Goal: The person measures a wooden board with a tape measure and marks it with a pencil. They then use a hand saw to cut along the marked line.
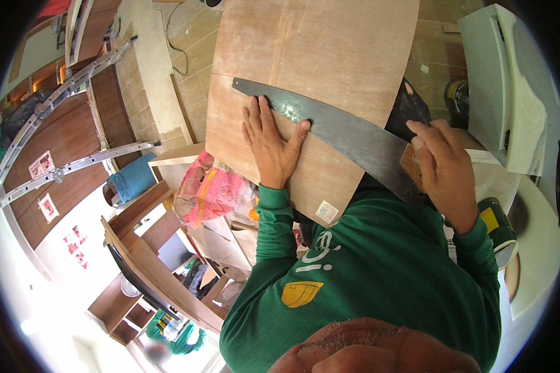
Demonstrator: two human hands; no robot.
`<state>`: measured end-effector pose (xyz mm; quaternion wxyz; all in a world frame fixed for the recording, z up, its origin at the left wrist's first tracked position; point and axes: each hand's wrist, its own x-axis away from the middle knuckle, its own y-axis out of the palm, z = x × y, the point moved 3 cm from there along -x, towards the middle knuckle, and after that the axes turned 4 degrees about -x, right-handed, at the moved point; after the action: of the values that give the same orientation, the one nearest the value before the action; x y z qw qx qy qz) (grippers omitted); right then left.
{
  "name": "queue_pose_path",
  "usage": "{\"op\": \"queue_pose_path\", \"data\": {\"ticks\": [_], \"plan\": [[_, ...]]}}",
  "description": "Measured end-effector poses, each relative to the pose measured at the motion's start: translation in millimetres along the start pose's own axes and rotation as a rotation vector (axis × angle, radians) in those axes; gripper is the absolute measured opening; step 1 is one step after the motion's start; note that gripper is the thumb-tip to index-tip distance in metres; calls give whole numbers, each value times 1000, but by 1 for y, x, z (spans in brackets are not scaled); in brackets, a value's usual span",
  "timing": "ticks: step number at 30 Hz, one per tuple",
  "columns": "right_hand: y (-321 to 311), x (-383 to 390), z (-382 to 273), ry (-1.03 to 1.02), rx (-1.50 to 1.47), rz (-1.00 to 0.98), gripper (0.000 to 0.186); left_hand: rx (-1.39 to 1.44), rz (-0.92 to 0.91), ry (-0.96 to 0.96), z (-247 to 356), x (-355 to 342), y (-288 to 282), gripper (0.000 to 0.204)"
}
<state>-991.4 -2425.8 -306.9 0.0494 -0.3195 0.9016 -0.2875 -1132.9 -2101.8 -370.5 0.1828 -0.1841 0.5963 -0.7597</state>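
Note:
A large plywood board [311, 50] stretches out in front of me, with a small square sticker [327, 212] on its near corner. Across it lies a handsaw [348, 138], its blade running from the far left down to the right. My left hand [271, 146] rests flat on the board with fingers spread, thumb and fingertips at the blade's edge. At the right, just past the board's side, my right hand [445, 171] is closed on the saw's brown wooden handle [410, 165]. Part of the handle is hidden by the hand.
A folding ladder [74, 78] stands at the left near a blue rolled thing [130, 180]. A pink sack [202, 193] sits beside the board. Cans [496, 227] and a pale panel [501, 93] are at the right. Another person [177, 336] in green is at lower left.

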Motion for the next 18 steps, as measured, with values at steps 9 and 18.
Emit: {"op": "queue_pose_path", "data": {"ticks": [9,18], "plan": [[-46,-41,-5,-77,-101,28,39,-2,13,19,1,-2,-1,112],[-39,-66,17,-68,-70,62,34,20,20,37,0,-1,2,112]]}}
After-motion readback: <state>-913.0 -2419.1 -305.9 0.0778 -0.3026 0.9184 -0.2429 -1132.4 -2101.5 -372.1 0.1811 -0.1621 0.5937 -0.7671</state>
